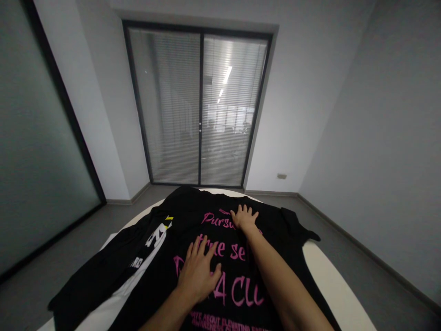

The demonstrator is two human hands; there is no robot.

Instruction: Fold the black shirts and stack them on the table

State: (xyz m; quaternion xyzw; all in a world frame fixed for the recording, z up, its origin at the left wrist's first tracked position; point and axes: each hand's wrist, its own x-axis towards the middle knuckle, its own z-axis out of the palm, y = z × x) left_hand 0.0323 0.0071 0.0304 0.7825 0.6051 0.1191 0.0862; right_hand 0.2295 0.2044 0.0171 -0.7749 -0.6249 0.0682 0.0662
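Note:
A black shirt (220, 273) with pink lettering lies spread over a pale table (330, 276). My left hand (199, 271) rests on the printed middle of the shirt, fingers spread, hiding some letters. Farther up, near the collar end, my right hand (245, 217) lies flat with its fingers apart, covering part of the top line of writing. On the left, a long black sleeve (99, 257) with white and yellow print stretches toward the near left edge. The right sleeve (298, 225) is short-looking and partly folded at the table's edge. Neither hand grips the cloth.
The table's curved edge shows at the right and far side. Beyond it stand glazed doors (200, 105) with blinds, a white wall with a socket (281, 176), and grey floor (406, 262). A frosted glass panel (37, 151) is on the left.

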